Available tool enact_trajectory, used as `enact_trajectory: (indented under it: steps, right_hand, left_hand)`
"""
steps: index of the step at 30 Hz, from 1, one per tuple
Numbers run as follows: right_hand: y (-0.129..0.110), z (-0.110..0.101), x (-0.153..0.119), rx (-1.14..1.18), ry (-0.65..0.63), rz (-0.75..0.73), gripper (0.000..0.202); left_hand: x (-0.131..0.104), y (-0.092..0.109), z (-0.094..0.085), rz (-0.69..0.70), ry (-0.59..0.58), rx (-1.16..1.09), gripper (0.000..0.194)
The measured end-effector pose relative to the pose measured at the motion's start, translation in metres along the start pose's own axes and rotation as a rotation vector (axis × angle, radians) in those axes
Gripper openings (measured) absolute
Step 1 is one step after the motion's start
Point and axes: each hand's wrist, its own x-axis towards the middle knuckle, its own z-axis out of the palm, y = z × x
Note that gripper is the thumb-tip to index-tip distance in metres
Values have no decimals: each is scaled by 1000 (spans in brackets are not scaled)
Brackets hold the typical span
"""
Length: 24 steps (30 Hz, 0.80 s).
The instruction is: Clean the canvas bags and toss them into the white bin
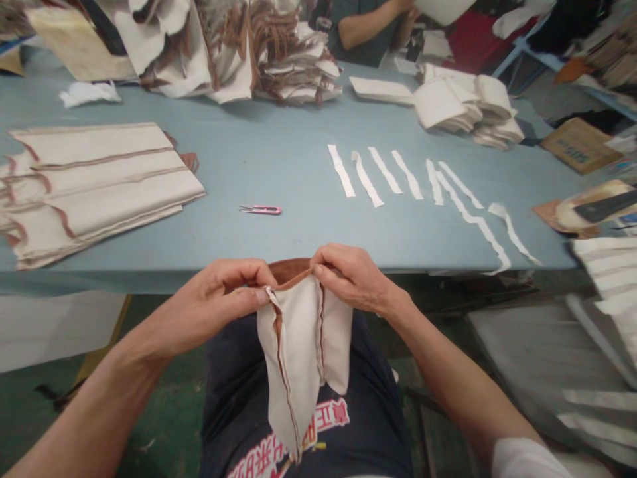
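Note:
A cream fabric piece (298,345) with brown seams and a brown inner side hangs over my lap at the table's front edge. My left hand (231,292) pinches its upper left corner between thumb and fingers. At the upper right of its brown rim, my right hand (346,275) grips the edge, thumb on the near side. Between the two hands the rim is spread, showing the brown inside. Beyond it on the blue tabletop lies a pair of pink-handled thread snips (261,210), touched by neither hand.
Stacked cream pieces with brown seams (109,179) lie at left. Several white strips (341,171) are spread across the blue table (223,146) at right. Large fabric piles (223,53) and folded cream pieces (458,99) stand at the back. A co-worker's arm (371,30) shows across the table.

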Motion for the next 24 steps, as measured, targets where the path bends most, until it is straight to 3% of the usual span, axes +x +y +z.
enact_trajectory:
  steps: [4,7,11,18,21,24]
  right_hand:
    - [-21,-8,0,-45,2,-204,19]
    - [-40,-6,3,53,-2,-297,18]
    - [-55,-1,8,178,-23,-248,36]
    - [-47,-2,15,406,-237,-112,35]
    - [-49,-2,14,358,-233,-118,32]
    - [-57,1,10,272,-149,-118,25]
  left_hand:
    - [-8,9,11,9,51,3,22]
    - [-12,13,14,-14,44,48,25]
    - [-15,17,12,-14,28,118,31]
    - [-16,19,16,16,67,150,26]
    - [-14,17,16,3,61,109,24]
    - [-13,16,15,-5,33,27,24]
